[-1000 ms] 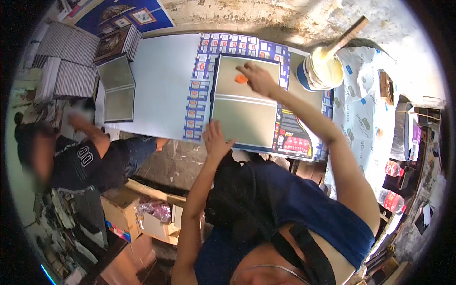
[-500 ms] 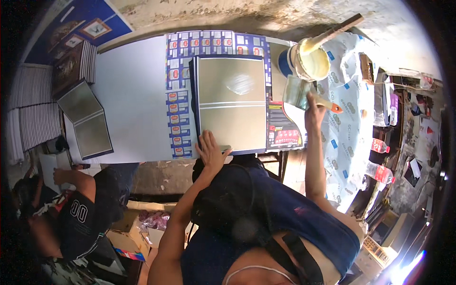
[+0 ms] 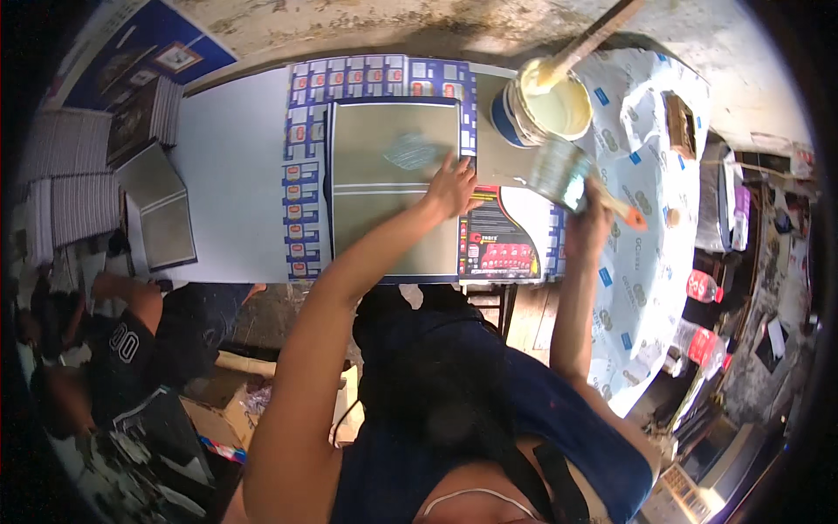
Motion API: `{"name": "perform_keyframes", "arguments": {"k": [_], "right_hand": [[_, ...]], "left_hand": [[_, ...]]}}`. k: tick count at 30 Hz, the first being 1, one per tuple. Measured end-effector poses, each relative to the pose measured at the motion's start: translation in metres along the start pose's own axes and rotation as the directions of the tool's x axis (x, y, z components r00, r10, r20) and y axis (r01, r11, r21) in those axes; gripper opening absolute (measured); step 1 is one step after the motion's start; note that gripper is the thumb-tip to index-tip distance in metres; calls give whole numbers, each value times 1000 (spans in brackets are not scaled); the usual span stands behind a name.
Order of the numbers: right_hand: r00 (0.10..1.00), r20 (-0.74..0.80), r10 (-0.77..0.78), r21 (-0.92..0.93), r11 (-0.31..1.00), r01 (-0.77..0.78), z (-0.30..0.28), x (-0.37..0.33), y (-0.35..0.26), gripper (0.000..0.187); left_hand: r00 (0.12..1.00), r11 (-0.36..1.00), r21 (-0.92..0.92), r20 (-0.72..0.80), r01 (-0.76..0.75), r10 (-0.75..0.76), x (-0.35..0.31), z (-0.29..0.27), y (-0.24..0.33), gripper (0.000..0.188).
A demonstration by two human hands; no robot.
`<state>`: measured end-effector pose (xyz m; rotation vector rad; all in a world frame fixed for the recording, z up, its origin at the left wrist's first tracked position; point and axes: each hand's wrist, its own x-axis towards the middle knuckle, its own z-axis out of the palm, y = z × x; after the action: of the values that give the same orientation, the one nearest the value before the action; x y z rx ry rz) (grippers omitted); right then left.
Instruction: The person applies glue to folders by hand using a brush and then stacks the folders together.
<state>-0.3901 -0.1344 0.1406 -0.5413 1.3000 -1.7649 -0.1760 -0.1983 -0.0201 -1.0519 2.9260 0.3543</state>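
Observation:
My right hand [image 3: 591,212] grips a wide flat paintbrush [image 3: 560,175] with an orange-tipped handle. Its pale bristles hang in the air to the left of the hand, blurred by motion, just below the glue bucket [image 3: 559,109]. The bucket holds cream-coloured paste, and a wooden stick [image 3: 602,33] rests in it. At the right edge of a hinged grey-brown cover board [image 3: 384,229], my left hand [image 3: 452,188] lies with fingers apart. The board has a dark blue border and pale strips across its middle. A wet, shiny patch [image 3: 410,151] marks its upper panel.
Printed blue sheets [image 3: 301,205] and a black-and-red sheet [image 3: 502,240] lie under and beside the board. Another folded cover board [image 3: 161,205] and stacked boards [image 3: 78,205] stand left. A co-worker [image 3: 131,349] sits lower left. Bottles [image 3: 698,342] are at the right.
My left hand has moved from the board's lower edge up to its right edge. The brush stays in my right hand, slightly lower. The whole view has shifted a little.

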Motion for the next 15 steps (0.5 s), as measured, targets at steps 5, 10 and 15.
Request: {"name": "perform_keyframes", "arguments": {"k": [5, 10, 15], "right_hand": [[978, -67, 197, 312, 935, -166, -57, -28, -20, 42], [954, 255, 159, 490, 829, -269, -67, -39, -12, 44], [989, 125, 85, 78, 992, -95, -15, 10, 34, 34]], "left_hand": [[915, 970, 242, 392, -1, -97, 57, -29, -25, 64], [972, 966, 255, 215, 32, -89, 45, -29, -28, 58], [840, 935, -311, -450, 170, -302, -31, -12, -25, 57]]}}
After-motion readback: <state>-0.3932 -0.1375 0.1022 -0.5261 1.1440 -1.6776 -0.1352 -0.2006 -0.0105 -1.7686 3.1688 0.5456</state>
